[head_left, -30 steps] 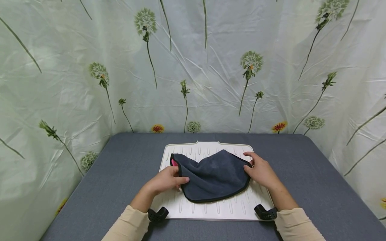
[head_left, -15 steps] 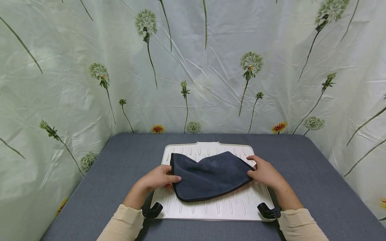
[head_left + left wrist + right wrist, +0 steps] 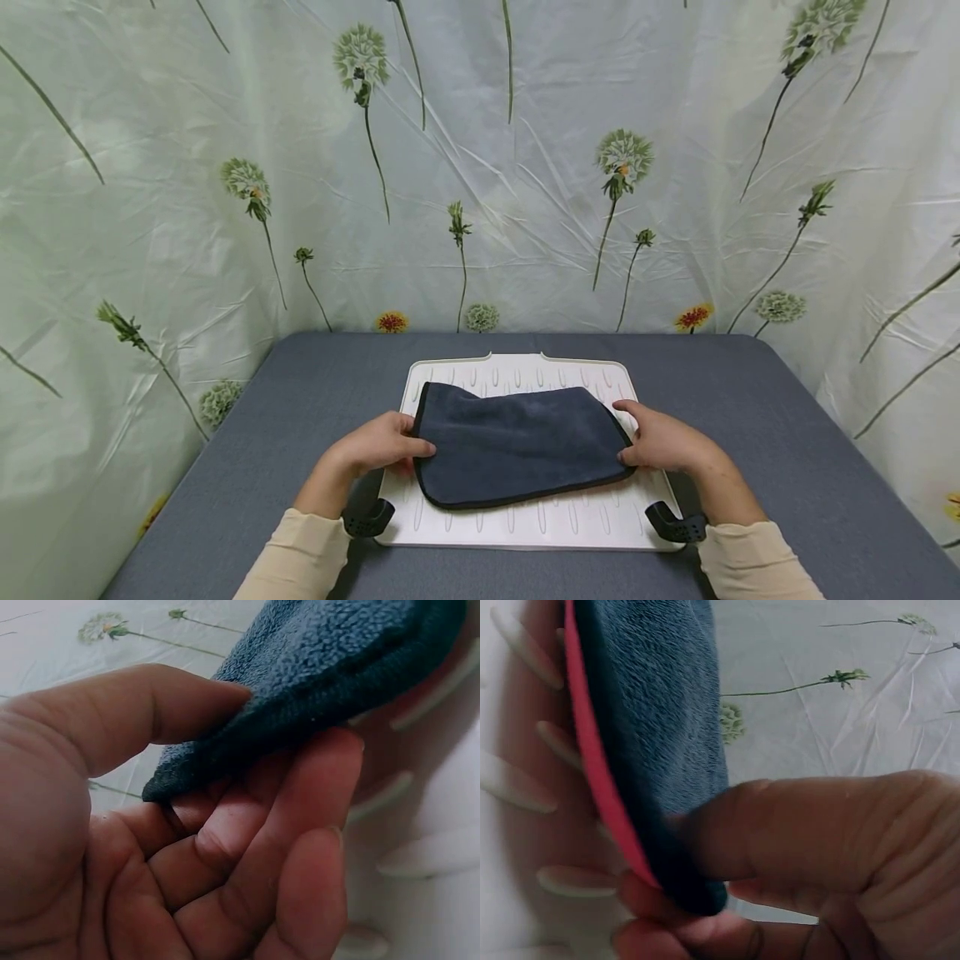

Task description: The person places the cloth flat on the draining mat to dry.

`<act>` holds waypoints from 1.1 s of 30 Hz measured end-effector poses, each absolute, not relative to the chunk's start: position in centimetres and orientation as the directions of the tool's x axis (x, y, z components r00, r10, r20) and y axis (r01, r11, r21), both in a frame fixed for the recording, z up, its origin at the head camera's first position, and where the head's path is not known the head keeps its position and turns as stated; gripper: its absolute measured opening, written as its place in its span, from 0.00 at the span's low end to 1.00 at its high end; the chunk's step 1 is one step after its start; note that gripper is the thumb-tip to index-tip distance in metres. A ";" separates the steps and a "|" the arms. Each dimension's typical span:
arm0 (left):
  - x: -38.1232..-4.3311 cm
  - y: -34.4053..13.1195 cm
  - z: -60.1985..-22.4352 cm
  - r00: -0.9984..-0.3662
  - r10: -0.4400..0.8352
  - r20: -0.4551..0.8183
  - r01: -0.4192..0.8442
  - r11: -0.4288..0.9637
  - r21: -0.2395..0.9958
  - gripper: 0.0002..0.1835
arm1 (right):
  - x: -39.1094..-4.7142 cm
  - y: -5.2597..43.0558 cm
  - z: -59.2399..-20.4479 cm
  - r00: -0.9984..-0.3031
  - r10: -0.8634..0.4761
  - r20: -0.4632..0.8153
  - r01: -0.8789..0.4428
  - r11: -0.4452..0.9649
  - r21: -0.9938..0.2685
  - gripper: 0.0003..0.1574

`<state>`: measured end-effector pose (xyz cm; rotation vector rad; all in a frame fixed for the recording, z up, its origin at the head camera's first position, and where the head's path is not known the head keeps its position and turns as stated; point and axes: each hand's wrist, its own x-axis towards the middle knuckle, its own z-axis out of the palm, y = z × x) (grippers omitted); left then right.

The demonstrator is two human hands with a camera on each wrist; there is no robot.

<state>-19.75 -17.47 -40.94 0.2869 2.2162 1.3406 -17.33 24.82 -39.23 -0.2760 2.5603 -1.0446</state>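
Observation:
A dark blue-grey cloth (image 3: 517, 446) with black edging is stretched between my two hands above a white ribbed board (image 3: 525, 533). My left hand (image 3: 378, 446) pinches its left edge, thumb on top and fingers beneath; the left wrist view shows the cloth's fuzzy pile (image 3: 330, 645) close up. At the lower right corner, my right hand (image 3: 667, 437) pinches the cloth between thumb and fingers. A pink underside (image 3: 600, 772) shows along the edge in the right wrist view. The cloth's top edge dips a little left of its middle.
The board lies on a grey table (image 3: 315, 375). Behind the table hangs a pale curtain (image 3: 525, 208) printed with dandelions and other flowers. A black wrist device (image 3: 369, 518) sits at my left wrist, another black device (image 3: 675, 523) at the right.
My left hand has moved left and my right hand slightly right and nearer. The cloth is drawn out wider and flatter; its folds have smoothed, and the pink corner on the left no longer shows.

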 end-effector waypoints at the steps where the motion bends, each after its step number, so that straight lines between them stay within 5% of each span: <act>1: -19.7 -17.6 -40.9 -0.836 0.437 -0.332 -0.091 0.488 0.868 0.09 | -17.3 24.9 -39.2 -0.909 -0.320 -0.267 -0.041 0.706 -0.707 0.57; 23: -19.7 -19.2 -40.9 -0.763 0.463 -0.450 -0.125 0.578 0.806 0.07 | -16.4 23.8 -38.8 -0.811 -0.309 -0.497 0.127 0.736 -0.665 0.69; 33: -20.4 -18.4 -41.6 -0.878 0.325 -0.352 -0.131 0.544 0.829 0.15 | -17.7 24.1 -39.9 -0.917 -0.304 -0.257 -0.005 0.653 -0.757 0.59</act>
